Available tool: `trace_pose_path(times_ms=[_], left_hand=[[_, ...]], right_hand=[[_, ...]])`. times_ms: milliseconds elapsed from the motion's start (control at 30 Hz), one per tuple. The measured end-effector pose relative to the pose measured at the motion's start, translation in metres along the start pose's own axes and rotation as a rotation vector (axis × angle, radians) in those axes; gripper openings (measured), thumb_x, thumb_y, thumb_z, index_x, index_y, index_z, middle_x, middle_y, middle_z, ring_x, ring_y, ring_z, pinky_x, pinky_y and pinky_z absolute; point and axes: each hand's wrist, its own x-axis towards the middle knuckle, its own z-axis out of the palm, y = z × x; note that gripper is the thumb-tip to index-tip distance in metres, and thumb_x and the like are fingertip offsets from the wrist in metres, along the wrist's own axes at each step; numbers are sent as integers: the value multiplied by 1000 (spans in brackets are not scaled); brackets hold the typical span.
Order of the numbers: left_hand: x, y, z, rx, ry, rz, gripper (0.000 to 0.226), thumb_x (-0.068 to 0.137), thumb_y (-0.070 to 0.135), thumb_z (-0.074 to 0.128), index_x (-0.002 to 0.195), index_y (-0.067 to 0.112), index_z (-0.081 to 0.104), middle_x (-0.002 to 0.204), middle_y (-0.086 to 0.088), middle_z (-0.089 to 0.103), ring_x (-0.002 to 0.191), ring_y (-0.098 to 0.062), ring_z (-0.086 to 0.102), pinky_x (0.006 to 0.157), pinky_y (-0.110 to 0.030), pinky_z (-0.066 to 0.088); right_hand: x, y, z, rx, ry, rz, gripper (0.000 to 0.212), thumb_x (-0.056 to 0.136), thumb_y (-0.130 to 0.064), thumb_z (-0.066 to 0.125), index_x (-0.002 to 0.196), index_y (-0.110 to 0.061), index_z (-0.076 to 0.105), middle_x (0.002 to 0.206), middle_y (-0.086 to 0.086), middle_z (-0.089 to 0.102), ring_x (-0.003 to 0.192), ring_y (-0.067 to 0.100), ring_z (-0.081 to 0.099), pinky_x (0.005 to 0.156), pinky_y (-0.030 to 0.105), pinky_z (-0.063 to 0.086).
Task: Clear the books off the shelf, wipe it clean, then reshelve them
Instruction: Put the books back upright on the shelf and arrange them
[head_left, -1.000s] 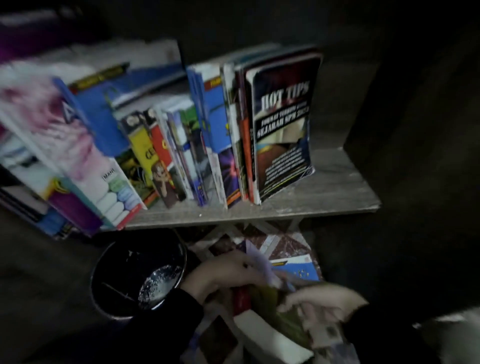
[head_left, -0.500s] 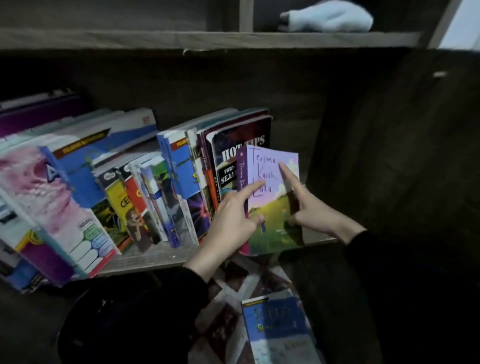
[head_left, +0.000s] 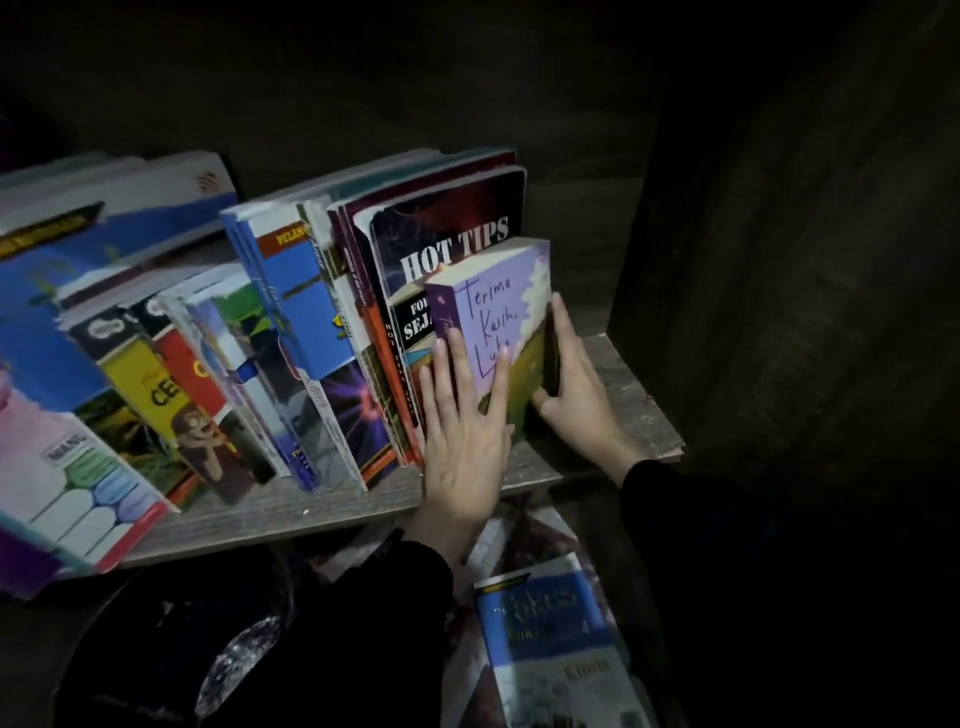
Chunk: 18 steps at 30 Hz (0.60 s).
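**Purple paperback stood against the end of the row**

Nearest the camera, on the floor below the shelf, a blue book (head_left: 550, 639) lies face up on a patterned mat (head_left: 524, 535). To its left is a dark round tub (head_left: 130, 623) with something glinting inside; what it holds cannot be made out.

Above these, both black-sleeved arms reach to the shelf (head_left: 311, 506). The left hand (head_left: 467, 431) lies flat with straight, slightly spread fingers, pressing on the front cover and spine of the purple book (head_left: 498, 312). The right hand (head_left: 576, 395) grips that book's right edge, thumb on the lower front cover and forefinger stretched up along the edge.

The purple book, hand-lettered "Terima Kasih, Luka", stands upright on the shelf board at the right end of the row, its back against the HOT TIPS book (head_left: 452, 228).

Left of that, the row of books (head_left: 291, 338) leans to the left, ending with a pink-covered book (head_left: 67, 457) that overhangs the shelf's front edge.

Bare board lies right of the purple book, up to the dark side panel (head_left: 779, 260).
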Motion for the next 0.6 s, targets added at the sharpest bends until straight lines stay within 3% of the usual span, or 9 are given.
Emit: trace_pose_path(times_ms=[67,167,267,333,367,467,533,600], left_hand=[[-1,-1,2,19,-43,0,107,73,43,75,151,16,6,147,-28,-32,139,-41,-26,115,-49,-9],[-6,4,-5,-4,-23,-27,101,75,31,74,151,15,10,151,-30,-22,139,-44,-22,115,-50,-10],[-32,7,-10,-257,134,71,67,78,7,62,143,10,42,151,-29,15,142,-45,8,116,-49,7],[-63,6,-3,-426,144,108,48,76,0,56,124,7,60,134,-22,41,127,-41,36,110,-48,28],[-80,7,3,-481,97,109,40,77,2,54,115,6,63,121,-19,48,114,-38,45,100,-47,36],[-136,12,37,-548,-141,-44,34,78,14,45,106,7,63,101,-13,58,93,-31,52,81,-35,41],[-176,17,76,-590,-337,-257,43,74,21,42,111,8,60,104,-13,59,96,-32,53,84,-32,39],[-216,23,121,-720,-587,-550,66,66,32,44,125,5,54,121,-18,57,111,-36,53,95,-39,42]], right_hand=[[-9,11,5,4,22,37,94,82,6,58,154,-27,6,152,5,31,136,16,32,103,20,26],[-28,21,12,-56,34,87,84,82,3,60,151,-22,21,149,11,36,137,26,32,112,33,26],[-63,30,22,-227,308,95,56,82,-2,58,136,-18,51,124,17,51,117,29,42,101,39,35],[-101,43,29,-320,486,67,33,81,-10,50,111,-11,65,100,16,53,97,26,43,86,38,38],[-121,51,34,-342,482,80,30,80,-15,46,101,-9,66,95,16,52,92,26,43,81,38,37],[-180,90,60,-440,256,178,31,77,-21,39,88,-5,63,89,17,52,83,31,45,74,41,35],[-208,122,77,-499,-2,330,39,72,-25,38,91,-5,65,86,17,56,79,34,51,71,40,32],[-224,157,91,-470,-231,485,54,69,-32,37,108,-6,66,96,19,60,87,40,57,79,41,35]])
